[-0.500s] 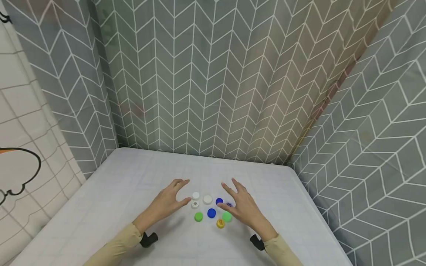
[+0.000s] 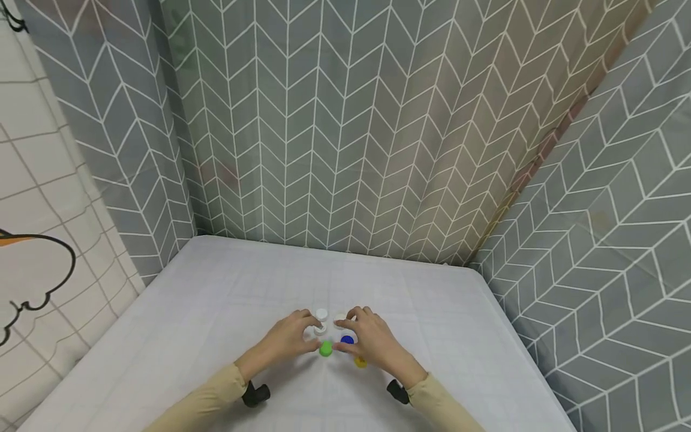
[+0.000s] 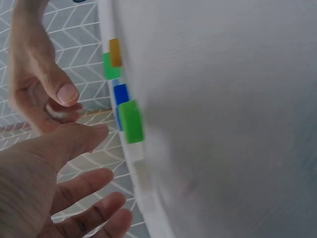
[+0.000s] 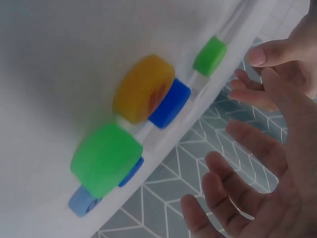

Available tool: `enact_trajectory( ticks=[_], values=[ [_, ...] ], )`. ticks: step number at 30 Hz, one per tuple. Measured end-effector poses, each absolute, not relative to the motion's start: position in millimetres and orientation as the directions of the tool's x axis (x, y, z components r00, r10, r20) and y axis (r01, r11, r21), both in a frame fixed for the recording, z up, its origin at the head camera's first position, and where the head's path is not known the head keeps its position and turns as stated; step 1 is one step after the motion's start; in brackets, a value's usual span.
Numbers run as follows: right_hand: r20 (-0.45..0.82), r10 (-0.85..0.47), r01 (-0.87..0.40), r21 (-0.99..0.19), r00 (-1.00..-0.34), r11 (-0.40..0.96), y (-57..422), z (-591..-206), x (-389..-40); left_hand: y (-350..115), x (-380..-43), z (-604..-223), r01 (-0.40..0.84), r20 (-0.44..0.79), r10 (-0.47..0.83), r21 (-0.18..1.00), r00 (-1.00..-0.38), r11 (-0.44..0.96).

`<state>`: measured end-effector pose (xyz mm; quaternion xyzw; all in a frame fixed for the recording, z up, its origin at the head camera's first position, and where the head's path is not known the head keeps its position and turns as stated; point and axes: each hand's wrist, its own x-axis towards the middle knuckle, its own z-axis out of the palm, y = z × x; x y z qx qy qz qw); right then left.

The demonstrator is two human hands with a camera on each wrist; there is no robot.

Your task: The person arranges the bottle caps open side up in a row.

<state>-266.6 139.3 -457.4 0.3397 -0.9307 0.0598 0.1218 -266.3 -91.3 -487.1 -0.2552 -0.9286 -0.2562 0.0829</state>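
Note:
Both hands hover over a cluster of small round bottle caps on a white table. My left hand [image 2: 291, 339] is by the white caps [image 2: 321, 314] and a green cap [image 2: 326, 348], its fingers relaxed and holding nothing. From the other side, my right hand [image 2: 373, 341] reaches over a blue cap [image 2: 347, 340] and a yellow cap [image 2: 360, 362], its fingers loosely bent around nothing. In the head view it hides some caps; the right wrist view shows a light green cap [image 4: 106, 161] and a pale blue cap [image 4: 83, 201] there. The thumbs stand apart, near the green cap.
The white table [image 2: 227, 288] extends around the caps, ending at a grey chevron curtain [image 2: 335, 150] behind and on the right. A white tile-patterned sheet [image 2: 48, 180] hangs at the left. Black wrist mounts [image 2: 256, 395] sit under the forearms.
Both hands have moved inward and closer together over the caps, the right one leftward. Their fingers bend more than before. The caps seem to lie in the same places.

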Motion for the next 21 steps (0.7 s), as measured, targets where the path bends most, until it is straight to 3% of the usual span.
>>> enact_trajectory(
  ticks=[8,21],
  values=[
    [0.204,-0.663,-0.675,0.01,-0.721,0.738,125.4,-464.0,-268.1,-83.0,-274.4,-497.8,0.545,0.229,0.495,0.357,-0.838,0.758],
    [0.205,-0.686,-0.703,-0.012,-0.698,0.712,118.6,-475.9,-269.1,-75.4,-271.9,-501.2,0.536,0.18,0.512,0.424,-0.84,0.73]
  ],
)
